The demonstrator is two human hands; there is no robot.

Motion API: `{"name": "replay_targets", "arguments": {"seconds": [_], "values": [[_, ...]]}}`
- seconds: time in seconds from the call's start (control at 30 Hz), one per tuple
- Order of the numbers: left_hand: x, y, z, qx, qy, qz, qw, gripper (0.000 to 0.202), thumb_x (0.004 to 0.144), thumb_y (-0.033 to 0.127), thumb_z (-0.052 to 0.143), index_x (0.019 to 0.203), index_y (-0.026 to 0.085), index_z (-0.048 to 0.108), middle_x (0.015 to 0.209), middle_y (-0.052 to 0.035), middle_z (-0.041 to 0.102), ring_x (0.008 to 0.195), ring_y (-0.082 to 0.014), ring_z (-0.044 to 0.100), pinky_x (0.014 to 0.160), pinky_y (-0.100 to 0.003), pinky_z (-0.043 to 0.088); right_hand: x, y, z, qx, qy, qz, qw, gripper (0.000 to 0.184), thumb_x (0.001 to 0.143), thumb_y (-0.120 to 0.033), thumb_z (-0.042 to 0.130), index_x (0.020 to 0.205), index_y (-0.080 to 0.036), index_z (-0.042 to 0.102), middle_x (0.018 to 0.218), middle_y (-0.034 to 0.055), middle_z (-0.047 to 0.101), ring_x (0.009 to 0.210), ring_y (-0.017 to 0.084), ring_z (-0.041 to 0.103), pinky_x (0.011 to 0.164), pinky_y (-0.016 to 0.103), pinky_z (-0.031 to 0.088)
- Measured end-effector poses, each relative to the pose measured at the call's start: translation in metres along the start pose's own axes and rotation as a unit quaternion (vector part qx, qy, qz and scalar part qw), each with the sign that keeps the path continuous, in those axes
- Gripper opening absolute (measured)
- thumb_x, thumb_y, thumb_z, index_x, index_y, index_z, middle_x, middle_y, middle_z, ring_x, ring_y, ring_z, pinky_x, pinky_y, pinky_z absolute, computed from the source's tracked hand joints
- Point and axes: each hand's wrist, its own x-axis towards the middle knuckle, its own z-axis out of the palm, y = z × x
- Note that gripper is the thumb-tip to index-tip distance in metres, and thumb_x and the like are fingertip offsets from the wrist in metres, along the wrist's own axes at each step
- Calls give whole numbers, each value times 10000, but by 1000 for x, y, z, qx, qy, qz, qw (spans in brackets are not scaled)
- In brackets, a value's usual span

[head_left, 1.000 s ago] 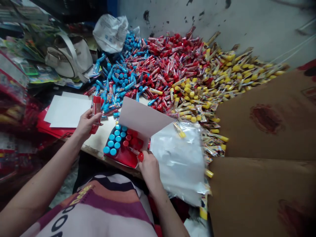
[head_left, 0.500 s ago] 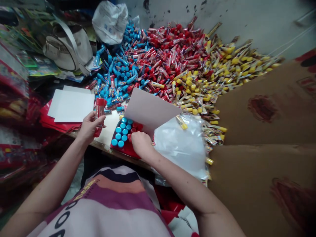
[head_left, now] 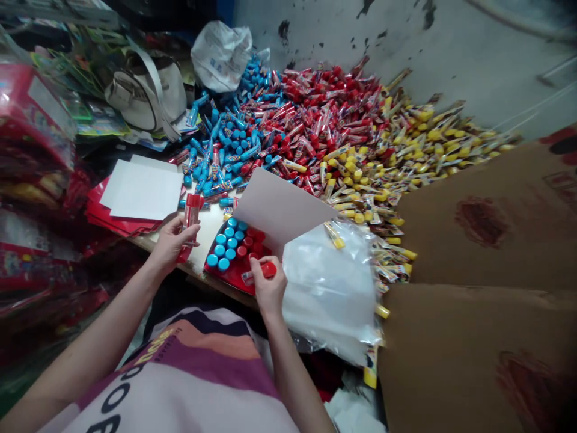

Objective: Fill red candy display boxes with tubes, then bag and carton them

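Smooth white rectangular sheets (head_left: pixel 146 189) lie at left over glossy red ones (head_left: pixel 106 210). Beside them, the left hand (head_left: pixel 170 243) curls its fingers snugly around an upright red-capped tube (head_left: pixel 192 215). Next comes an open carton (head_left: pixel 237 279) — stiff white flap (head_left: pixel 283 207) raised — with round blue caps (head_left: pixel 225 243) and red caps (head_left: pixel 247 242) in rows. Above its near right corner, the right hand (head_left: pixel 271 290) pinches a tilted red-capped tube (head_left: pixel 269 269), thumb and fingers closed. Crinkled clear plastic (head_left: pixel 329 288) lies just right; beyond, film-wrapped tubes (head_left: pixel 315 114) heap up — blue, red, yellow — then stained brown cardboard (head_left: pixel 451 331).
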Motion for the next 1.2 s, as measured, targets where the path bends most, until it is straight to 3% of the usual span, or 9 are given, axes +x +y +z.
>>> {"name": "replay_targets", "arguments": {"seconds": [0.13,0.27,0.47,0.6,0.77,0.93,1.1,1.2], "values": [[-5,-1,-1,6,-1,-5,1000,409,585,431,803,820,161,606,874,-11,630,642,-98,560,533,-227,562,-12,11,23,7,7,17,1000,352,736,-523,666,842,-193,605,837,37,667,776,197,606,752,295,450],[-8,-1,-6,14,4,-1,1000,408,594,440,790,825,160,604,814,-4,605,630,-98,557,530,-220,561,-21,16,29,-17,5,47,999,332,735,-449,672,928,-194,584,913,59,679,827,217,626,772,315,466],[-11,-3,-15,9,1,-3,1000,391,606,428,790,826,163,605,907,-17,630,651,-99,562,543,-224,562,-31,27,14,-66,-72,-55,994,82,841,-223,551,906,-200,596,946,73,633,907,204,611,850,339,471],[-10,-4,-18,9,3,0,1000,378,599,417,793,810,164,609,945,-19,642,649,-95,559,545,-221,556,-34,32,4,-80,-97,-108,986,94,889,-229,523,873,-208,613,1001,82,566,1025,212,573,923,366,459],[-10,-3,-17,8,7,-2,1000,389,597,421,799,813,159,608,983,-32,643,647,-90,556,542,-220,558,-26,29,0,-93,-114,-188,971,206,938,-165,427,1095,-174,560,1051,107,583,1039,198,569,942,351,464],[-12,-2,-16,10,5,2,1000,373,610,411,798,819,162,616,990,-25,642,663,-96,565,546,-222,559,-7,16,-1,-178,-199,-252,930,168,937,-157,478,1071,-169,578,1061,94,605,998,184,585,917,300,476],[-13,-3,-19,10,3,6,1000,355,625,401,795,819,166,612,995,-28,642,676,-100,577,558,-220,557,9,-13,-6,-366,-266,-290,843,126,919,-147,513,995,-179,609,979,84,634,915,220,572,798,321,493],[-15,-2,-18,15,5,9,1000,341,637,400,786,816,168,610,1006,-28,643,649,-89,569,559,-216,550,12,-35,-1,-421,-290,-304,804,219,917,-68,438,1011,-160,613,1012,123,633,920,233,567,764,327,495]]}}
